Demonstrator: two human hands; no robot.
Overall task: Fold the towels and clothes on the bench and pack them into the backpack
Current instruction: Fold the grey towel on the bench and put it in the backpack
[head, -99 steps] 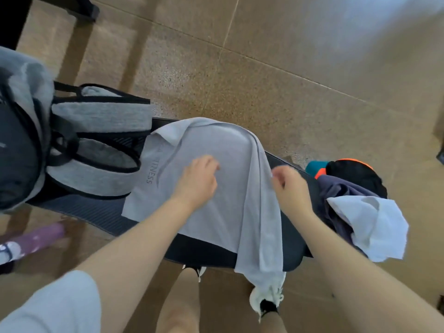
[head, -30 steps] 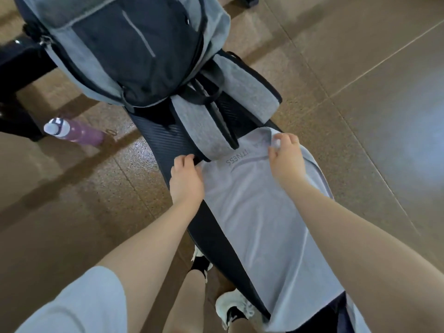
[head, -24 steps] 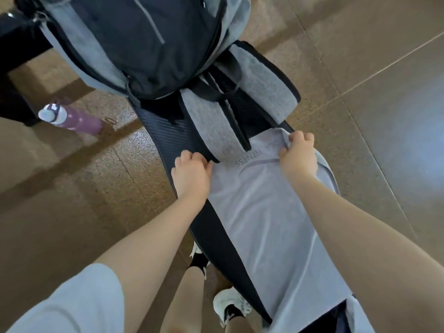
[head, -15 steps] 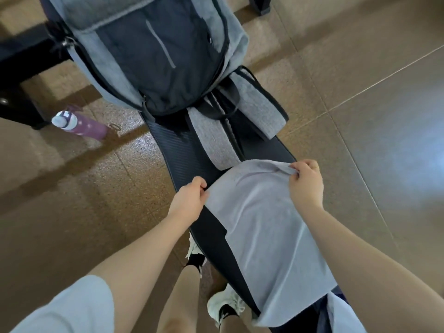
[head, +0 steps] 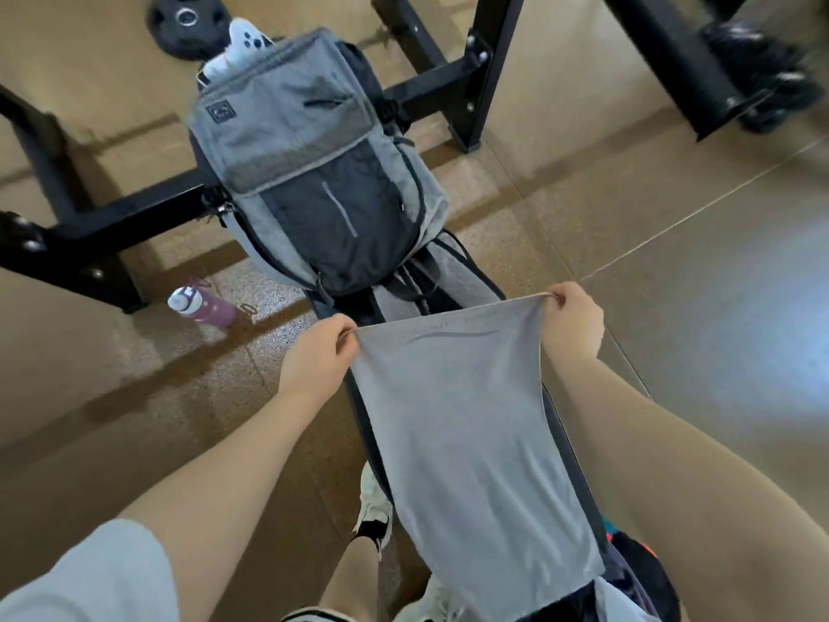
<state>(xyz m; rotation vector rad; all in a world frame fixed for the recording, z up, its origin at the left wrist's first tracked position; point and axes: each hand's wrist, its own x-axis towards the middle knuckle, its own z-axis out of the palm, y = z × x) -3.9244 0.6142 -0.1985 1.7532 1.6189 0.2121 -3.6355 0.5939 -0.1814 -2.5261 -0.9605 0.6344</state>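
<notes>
Head view: one grey towel (head: 466, 419) is pinched at its two far corners by left hand (head: 316, 356) and right hand (head: 576, 323), stretched over the counter (head: 567, 442), just short of one backpack (head: 314, 172)

A purple water bottle (head: 204, 307) with a white cap lies on its side on the brown floor (head: 673, 280). Behind it stands a black metal frame (head: 453, 78). A round black weight plate (head: 188, 26) lies on the floor near the frame.
</notes>
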